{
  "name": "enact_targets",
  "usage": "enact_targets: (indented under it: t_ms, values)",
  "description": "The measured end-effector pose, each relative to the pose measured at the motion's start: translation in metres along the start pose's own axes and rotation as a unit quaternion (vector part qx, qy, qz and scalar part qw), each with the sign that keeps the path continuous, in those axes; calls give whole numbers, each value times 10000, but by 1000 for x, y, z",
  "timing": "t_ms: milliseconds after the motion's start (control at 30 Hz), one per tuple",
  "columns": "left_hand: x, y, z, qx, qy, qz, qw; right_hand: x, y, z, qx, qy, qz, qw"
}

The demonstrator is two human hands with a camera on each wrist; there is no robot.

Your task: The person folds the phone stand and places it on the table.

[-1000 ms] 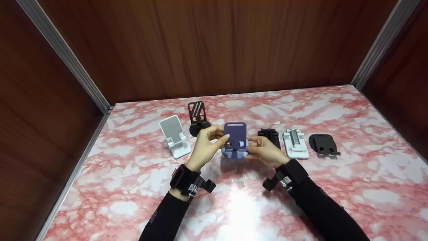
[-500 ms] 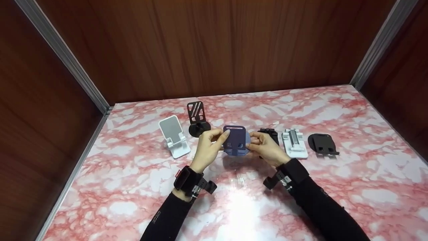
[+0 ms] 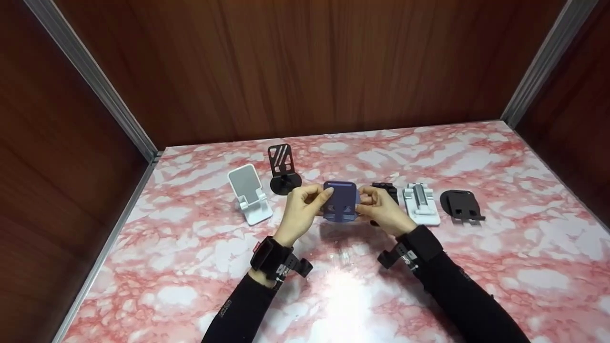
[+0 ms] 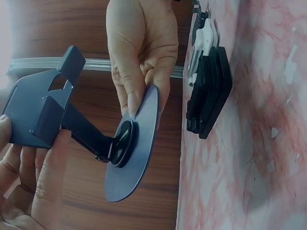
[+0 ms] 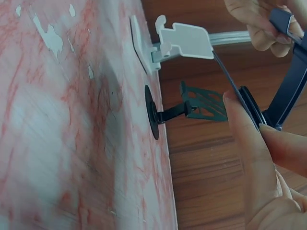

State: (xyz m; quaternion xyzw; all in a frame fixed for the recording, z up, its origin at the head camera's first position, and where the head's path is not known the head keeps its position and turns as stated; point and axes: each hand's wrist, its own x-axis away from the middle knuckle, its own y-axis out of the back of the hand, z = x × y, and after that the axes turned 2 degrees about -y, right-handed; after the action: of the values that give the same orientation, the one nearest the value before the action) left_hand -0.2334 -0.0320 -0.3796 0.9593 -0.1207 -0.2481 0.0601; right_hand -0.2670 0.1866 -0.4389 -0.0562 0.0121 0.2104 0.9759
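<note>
Both hands hold a dark blue-purple phone stand (image 3: 340,197) up off the table, in the middle of the head view. My left hand (image 3: 301,209) grips the back plate by its left edge, thumb across the front. The round base (image 4: 139,165) is pinched between thumb and fingers of my right hand (image 3: 381,210). In the left wrist view, an arm with a hinge (image 4: 98,157) joins plate and base, with a gap between the two. From the head, the plate hides most of the base.
Left of the hands stand a white phone stand (image 3: 252,209) and a black one (image 3: 285,183). To the right lie a folded black stand (image 3: 391,190) partly behind my right hand, a folded white stand (image 3: 421,209) and a flat black stand (image 3: 461,205). Wooden panels (image 3: 324,71) enclose the marbled table (image 3: 190,271).
The round base has swung up from below the plate to behind it. The plate's top has dropped a little, and both hands have shifted slightly right.
</note>
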Motion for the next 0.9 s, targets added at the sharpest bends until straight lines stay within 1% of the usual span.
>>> enact_targets:
  t_ms: [167, 267, 400, 500, 633, 733, 900]
  values:
    - [0, -2, -1, 8, -115, 43, 9999, 2, 2, 4, 126, 4, -13, 9999]
    - [0, -3, -1, 151, -100, 155, 9997, 3, 3, 7, 224, -65, -37, 9997]
    - [-1, -1, -2, 295, 48, 326, 9990, 4, 3, 11, 298, -71, -29, 9995]
    - [-3, 2, -3, 411, 289, 455, 9977, 4, 1, 13, 344, 25, -41, 9994]
    - [-6, 4, 12, 606, 619, 566, 9946, 3, 0, 14, 422, 162, -91, 9989]
    - [-8, 4, 27, 647, 777, 573, 9932, 3, -1, 13, 494, 213, -137, 9985]
    - [-7, 6, 33, 736, 996, 604, 9905, 3, -2, 12, 610, 300, -191, 9975]
